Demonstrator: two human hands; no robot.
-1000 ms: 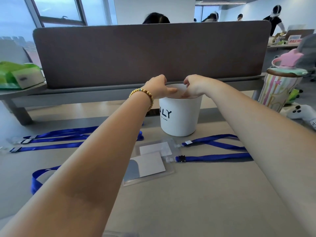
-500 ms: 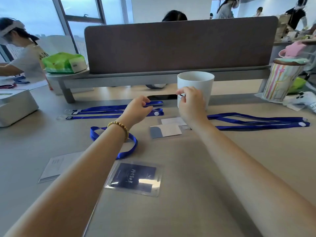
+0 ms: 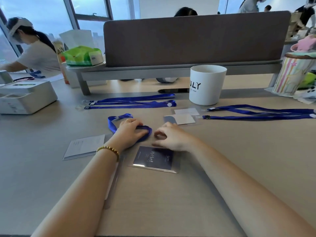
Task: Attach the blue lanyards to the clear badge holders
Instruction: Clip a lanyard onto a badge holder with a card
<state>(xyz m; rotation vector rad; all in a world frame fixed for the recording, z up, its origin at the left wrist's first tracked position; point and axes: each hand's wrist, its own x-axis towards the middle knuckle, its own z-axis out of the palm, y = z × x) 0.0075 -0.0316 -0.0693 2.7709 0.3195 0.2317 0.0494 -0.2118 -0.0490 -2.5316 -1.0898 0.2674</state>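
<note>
A looped blue lanyard [image 3: 112,124] lies on the table in front of me. My left hand [image 3: 130,131], with a gold bead bracelet on the wrist, is curled over its near end and grips it. My right hand [image 3: 169,136] hovers just to the right with fingers bent and apart, holding nothing. Right below it lies a clear badge holder with a dark blue card [image 3: 153,159]. Two more clear holders with white cards [image 3: 182,117] lie further back. More blue lanyards are stretched flat at the back left [image 3: 133,101] and at the right [image 3: 256,113].
A white cup [image 3: 206,84] stands behind the holders, before a brown desk divider [image 3: 188,40]. A white card in a sleeve [image 3: 85,146] lies at the left, and a white box [image 3: 25,98] further left. A striped container [image 3: 290,74] stands at the right. Another person works at far left.
Both hands have drawn back from the white cup toward me. The left hand came down on the looped lanyard; the right hand now hovers above the dark badge holder.
</note>
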